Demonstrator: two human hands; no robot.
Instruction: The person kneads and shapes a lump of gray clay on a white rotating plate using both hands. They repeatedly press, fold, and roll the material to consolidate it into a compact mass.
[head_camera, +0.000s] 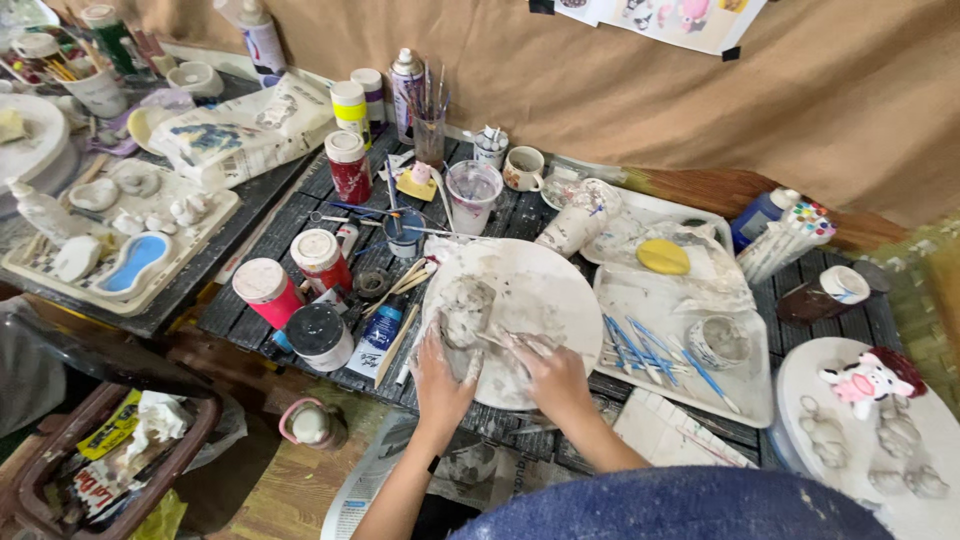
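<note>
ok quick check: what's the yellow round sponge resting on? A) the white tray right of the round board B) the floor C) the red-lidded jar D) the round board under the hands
A: the yellow sponge lies on crumpled clear plastic in the white tray, to the right of the round board where the left hand and right hand work a grey clay piece.

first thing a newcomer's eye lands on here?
Centre: the left hand and right hand press a grey lump of clay on a round white clay-smeared board. Left of it stand red paint jars with white lids; far right, a pink-and-white cow figurine lies on a white disc.
</note>
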